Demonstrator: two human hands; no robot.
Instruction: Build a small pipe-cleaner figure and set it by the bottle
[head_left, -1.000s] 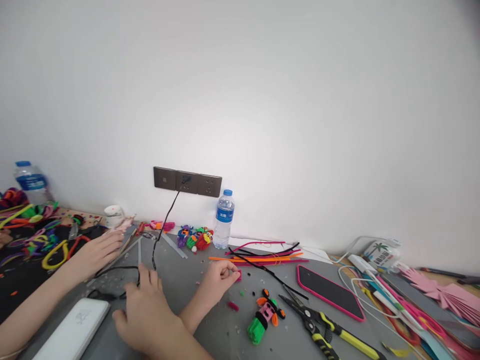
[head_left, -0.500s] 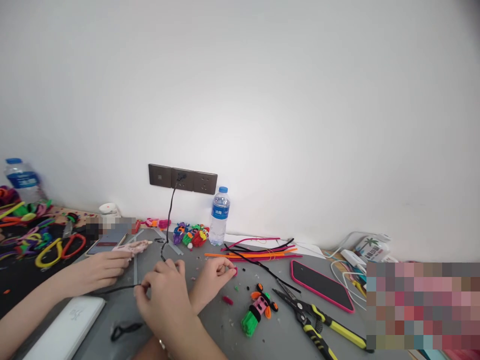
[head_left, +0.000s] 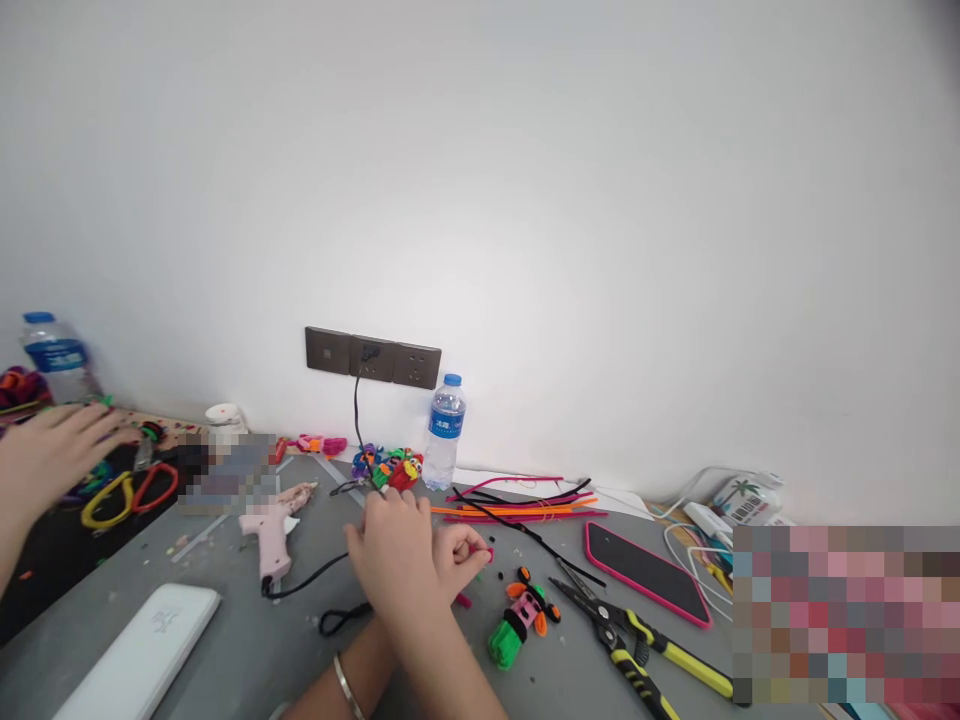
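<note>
My left hand (head_left: 459,562) pinched a pink piece (head_left: 490,554) above the counter (head_left: 247,660); I could not tell whether my right hand (head_left: 401,545) gripped the black cable (head_left: 356,410). One green-bottomed figure (head_left: 508,640) appeared assembled; the pink piece remained separate, loose stems (head_left: 570,506) unattached.

From here, I see 1 head-worn camera looking forward and down from across the table (head_left: 240,665), close over it, facing the socket panel (head_left: 373,358) and the wall (head_left: 525,200) around it.

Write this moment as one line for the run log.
left hand: pinching small pink piece | right hand: at black cable | glue gun: on table, untouched
</note>
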